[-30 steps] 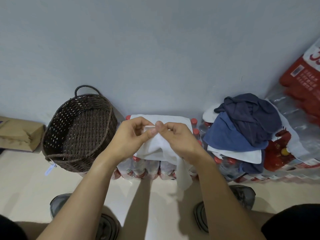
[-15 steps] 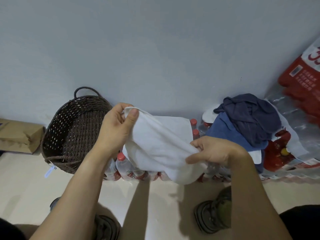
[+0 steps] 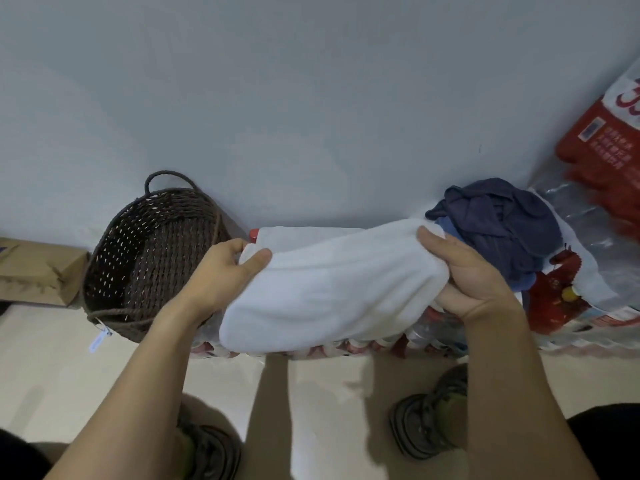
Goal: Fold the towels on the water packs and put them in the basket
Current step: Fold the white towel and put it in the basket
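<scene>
Nearest the viewer, in front of the water packs (image 3: 429,336), two shoes (image 3: 427,419) stand on the pale floor (image 3: 329,403). Above the packs, the left hand (image 3: 227,273) pinches one end of a white towel (image 3: 329,289), thumb on top; the right hand (image 3: 465,271) grips the other end. Left of the packs sits the wicker basket (image 3: 149,254); on their right end lies a heap of dark blue towels (image 3: 498,220).

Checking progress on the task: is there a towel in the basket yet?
No, the wicker basket shows only its woven inside, and both hands hold the white towel.
</scene>
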Available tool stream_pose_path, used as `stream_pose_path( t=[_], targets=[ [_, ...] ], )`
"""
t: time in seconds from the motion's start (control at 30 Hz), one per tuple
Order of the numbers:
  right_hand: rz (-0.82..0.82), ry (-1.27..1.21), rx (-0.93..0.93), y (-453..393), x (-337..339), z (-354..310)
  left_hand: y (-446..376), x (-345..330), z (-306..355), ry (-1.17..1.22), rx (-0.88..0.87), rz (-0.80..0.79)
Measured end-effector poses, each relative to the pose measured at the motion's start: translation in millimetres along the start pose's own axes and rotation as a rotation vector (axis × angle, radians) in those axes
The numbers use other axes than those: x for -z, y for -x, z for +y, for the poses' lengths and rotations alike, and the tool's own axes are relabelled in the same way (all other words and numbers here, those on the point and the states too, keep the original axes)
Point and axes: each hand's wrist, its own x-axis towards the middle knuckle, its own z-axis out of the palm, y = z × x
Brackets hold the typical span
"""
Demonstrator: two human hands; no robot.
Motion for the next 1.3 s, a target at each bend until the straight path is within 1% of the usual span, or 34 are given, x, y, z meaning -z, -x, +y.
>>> stream_pose_path(
  t=[0.07, 0.13, 0.17, 0.2, 0.23, 0.3, 0.37, 0.4, 0.47, 0.53, 0.57, 0.6, 0.67, 0.73, 0.8, 0.87, 0.9, 0.97, 1.03, 1.1, 1.17, 1.3],
  targets=[
    [0.031, -0.049, 0.033, -11, -2, 13, -4, -12, -12, 0.123, 0.026, 0.085],
    [0.063, -0.118, 0.077, -23, -5, 29, -10, -21, -26, 0.157, 0.025, 0.214],
    [0.083, -0.112, 0.096, -29, -6, 39, -13, -24, -33, 0.148, 0.016, 0.274],
    [0.124, -0.034, 0.111, -34, -5, 49, -15, -27, -39, 0.129, 0.001, 0.308],
    [0.183, 0.115, 0.121, -39, -3, 61, -16, -30, -47, 0.11, -0.009, 0.308],
    [0.277, 0.517, 0.137, -47, 3, 85, -18, -37, -64, 0.058, 0.029, 0.226],
    [0.308, 0.916, 0.146, -50, 9, 109, -18, -45, -80, -0.02, 0.113, 0.108],
    [0.307, 1.094, 0.143, -49, 11, 120, -16, -48, -87, -0.048, 0.128, 0.067],
    [0.287, 1.329, 0.159, -46, 15, 140, -13, -55, -94, -0.099, 0.095, 0.048],
    [0.317, 1.421, 0.224, -44, 21, 151, -10, -58, -93, -0.18, 0.045, 0.07],
    [0.348, 1.438, 0.235, -44, 21, 152, -9, -58, -91, -0.228, 0.027, 0.076],
    [0.376, 1.45, 0.194, -44, 21, 149, -8, -58, -88, -0.285, 0.02, 0.073],
    [0.427, 1.461, 0.028, -47, 19, 141, -9, -58, -83, -0.433, 0.017, 0.052],
    [0.444, 1.467, -0.059, -51, 17, 132, -13, -57, -76, -0.543, 0.032, 0.03],
    [0.388, 1.473, -0.102, -53, 16, 118, -21, -54, -68, -0.584, 0.051, -0.003],
    [0.278, 1.459, -0.129, -56, 18, 102, -32, -49, -61, -0.562, 0.06, -0.018],
    [0.238, 1.459, -0.12, -59, 19, 94, -38, -44, -59, -0.532, 0.062, -0.002],
    [0.233, 1.402, -0.024, -66, 23, 79, -52, -32, -55, -0.46, 0.066, 0.06],
    [0.287, 1.243, 0.079, -77, 26, 66, -68, -23, -52, -0.402, 0.085, 0.118],
    [0.35, 1.115, 0.133, -94, 30, 55, -84, -24, -50, -0.368, 0.124, 0.143],
    [0.4, 1.068, 0.138, -112, 34, 48, -100, -32, -50, -0.35, 0.151, 0.15],
    [0.459, 1.098, 0.117, -150, 51, 54, -127, -48, -55, -0.349, 0.139, 0.179]
  ],
)
